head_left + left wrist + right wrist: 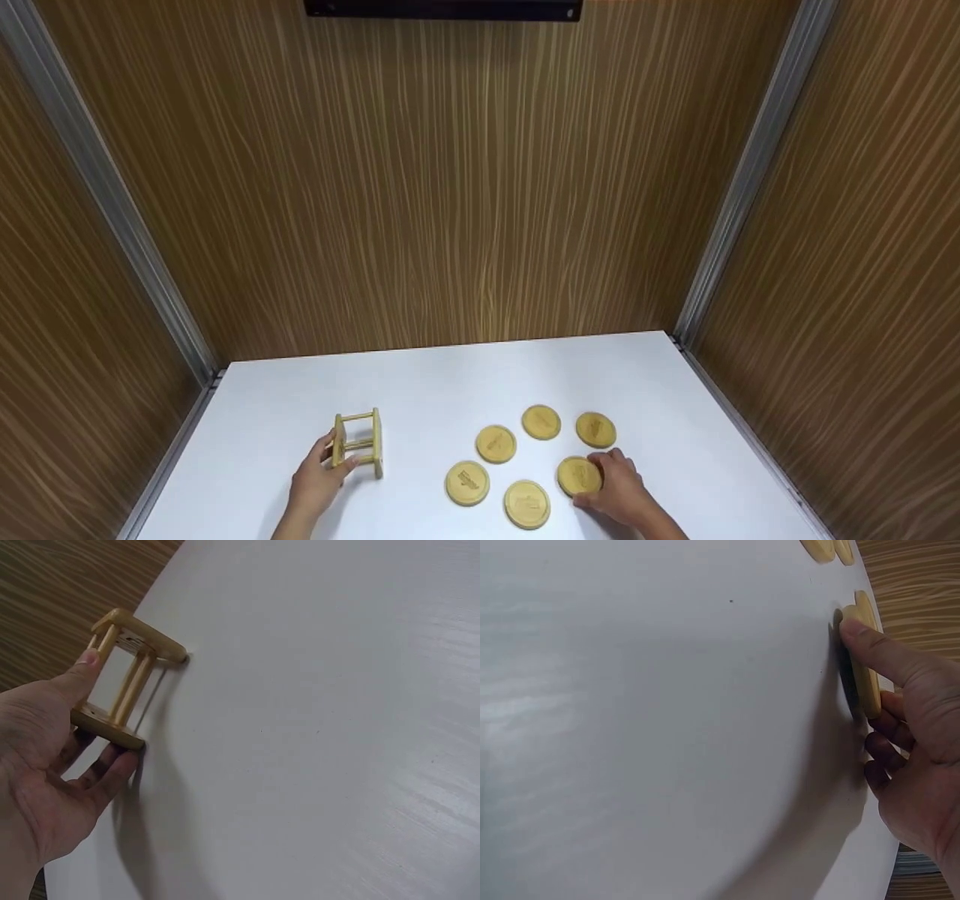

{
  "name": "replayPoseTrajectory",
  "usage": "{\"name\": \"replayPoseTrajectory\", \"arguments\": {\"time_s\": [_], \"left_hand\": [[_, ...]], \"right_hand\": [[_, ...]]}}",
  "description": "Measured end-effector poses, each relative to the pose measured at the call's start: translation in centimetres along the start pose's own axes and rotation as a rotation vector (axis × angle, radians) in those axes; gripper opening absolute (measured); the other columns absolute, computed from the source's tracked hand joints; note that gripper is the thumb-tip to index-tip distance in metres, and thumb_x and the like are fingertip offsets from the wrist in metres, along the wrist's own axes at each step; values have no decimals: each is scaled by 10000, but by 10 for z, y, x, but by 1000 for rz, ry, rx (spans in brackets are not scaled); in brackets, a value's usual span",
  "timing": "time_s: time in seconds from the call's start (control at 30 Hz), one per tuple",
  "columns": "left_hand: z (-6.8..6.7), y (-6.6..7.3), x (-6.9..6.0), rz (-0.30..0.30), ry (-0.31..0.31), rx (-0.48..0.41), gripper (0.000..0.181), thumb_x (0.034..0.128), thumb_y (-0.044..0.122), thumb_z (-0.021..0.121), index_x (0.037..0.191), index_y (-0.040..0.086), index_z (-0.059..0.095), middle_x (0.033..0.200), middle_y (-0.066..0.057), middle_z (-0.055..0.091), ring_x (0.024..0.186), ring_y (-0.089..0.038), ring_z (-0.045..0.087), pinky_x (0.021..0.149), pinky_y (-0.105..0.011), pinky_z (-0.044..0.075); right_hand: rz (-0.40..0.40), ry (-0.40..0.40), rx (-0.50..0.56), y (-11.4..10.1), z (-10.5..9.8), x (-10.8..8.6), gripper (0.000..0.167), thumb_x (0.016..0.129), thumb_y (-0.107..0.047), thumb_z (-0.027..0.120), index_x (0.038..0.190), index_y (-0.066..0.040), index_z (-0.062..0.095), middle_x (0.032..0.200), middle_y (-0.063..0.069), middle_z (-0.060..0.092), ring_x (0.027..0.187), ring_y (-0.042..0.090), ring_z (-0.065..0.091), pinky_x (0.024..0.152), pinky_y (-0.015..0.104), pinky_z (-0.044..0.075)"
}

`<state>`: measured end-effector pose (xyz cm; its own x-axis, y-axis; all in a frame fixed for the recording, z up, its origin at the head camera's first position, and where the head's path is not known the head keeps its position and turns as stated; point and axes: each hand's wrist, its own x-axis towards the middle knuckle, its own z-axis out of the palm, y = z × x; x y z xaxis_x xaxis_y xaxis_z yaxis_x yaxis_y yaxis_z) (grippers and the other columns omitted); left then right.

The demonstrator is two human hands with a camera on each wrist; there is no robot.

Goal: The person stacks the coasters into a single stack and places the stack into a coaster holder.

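Note:
My left hand [315, 484] grips a small wooden rack [378, 444], two end plates joined by thin rods, at the left of the table. In the left wrist view, the thumb lies on a rod of the rack [135, 686] and the fingers bend about one end plate. My right hand [619, 489] pinches a round wooden coaster [579, 477] between thumb and fingers at its edge. Seen from the right wrist, that coaster [864, 675] is nearly edge-on, with a dark shadow beside it. Dark engraved marks show on its face; their detail is too small to read.
Several more round coasters lie flat nearby: one at the back right [596, 430], others at the back [541, 422] and front [526, 504]. They rest on a white table [420, 390]. Wood-grain panels [450, 187] rise behind and at both sides, with metal corner posts [757, 165].

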<state>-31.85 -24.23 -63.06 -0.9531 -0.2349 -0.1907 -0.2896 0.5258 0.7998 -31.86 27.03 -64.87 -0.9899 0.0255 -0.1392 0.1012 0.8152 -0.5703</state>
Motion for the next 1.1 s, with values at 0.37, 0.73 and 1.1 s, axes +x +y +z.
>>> {"name": "replayPoseTrajectory", "arguments": {"time_s": [0.37, 0.73, 1.1], "left_hand": [[2, -2, 1, -17, 0, -12, 846, 1039, 350, 750, 1714, 136, 289, 1666, -326, 423, 1378, -508, 625, 935, -420, 675], [3, -1, 3, -17, -9, -43, 837, 1043, 318, 749, 1715, 137, 283, 1673, -332, 408, 1445, -543, 549, 957, -418, 676], [3, -1, 4, -26, -11, -29, 840, 1041, 327, 746, 1711, 132, 277, 1664, -340, 413, 1469, -549, 519, 1011, -455, 654]], "right_hand": [[4, -5, 41, -4, 3, -2, 872, 699, -356, 1045, 1374, 8, 629, 1264, 147, 602, 1284, 388, 605, 1207, 629, 477], [9, -4, 82, -12, 4, -2, 908, 669, -331, 1061, 1384, 23, 627, 1306, 178, 599, 1334, 432, 611, 1230, 616, 471], [-92, 40, 117, -22, 3, -9, 853, 687, -282, 1052, 1357, 42, 634, 1277, 163, 585, 1283, 397, 626, 1203, 618, 496]]}}
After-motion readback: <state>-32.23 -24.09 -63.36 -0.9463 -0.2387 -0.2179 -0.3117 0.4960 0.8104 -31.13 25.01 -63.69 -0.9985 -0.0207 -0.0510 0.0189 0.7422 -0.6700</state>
